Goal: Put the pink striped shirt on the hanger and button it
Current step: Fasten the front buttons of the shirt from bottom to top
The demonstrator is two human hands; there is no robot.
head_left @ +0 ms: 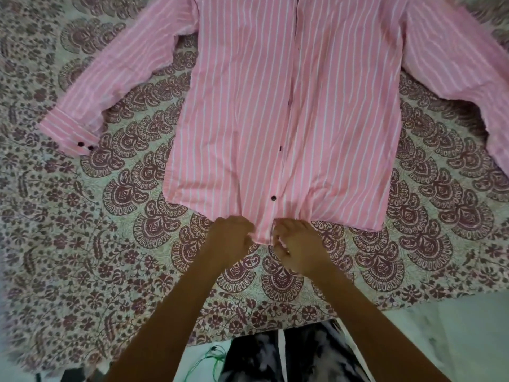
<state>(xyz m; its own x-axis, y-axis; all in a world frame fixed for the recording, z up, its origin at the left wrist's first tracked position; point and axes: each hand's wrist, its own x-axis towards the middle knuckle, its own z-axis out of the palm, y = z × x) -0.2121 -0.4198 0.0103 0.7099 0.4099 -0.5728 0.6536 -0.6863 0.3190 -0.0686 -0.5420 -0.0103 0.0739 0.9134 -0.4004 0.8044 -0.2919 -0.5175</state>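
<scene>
The pink striped shirt (248, 111) lies flat, front up, on a patterned bedspread, its collar end cut off by the top of the frame and both sleeves spread outward. Dark buttons run down its placket; the lowest visible one (273, 199) sits just above my hands. My left hand (230, 238) pinches the bottom hem on the left of the placket. My right hand (296, 245) grips the hem on the right of it, fingers curled into the fabric. No hanger is visible.
The paisley bedspread (124, 216) covers the bed under the shirt. The left cuff (68, 133) carries two dark buttons. The bed's near edge runs along the bottom, with pale floor (454, 340), my patterned trousers and a green cord (217, 354) below.
</scene>
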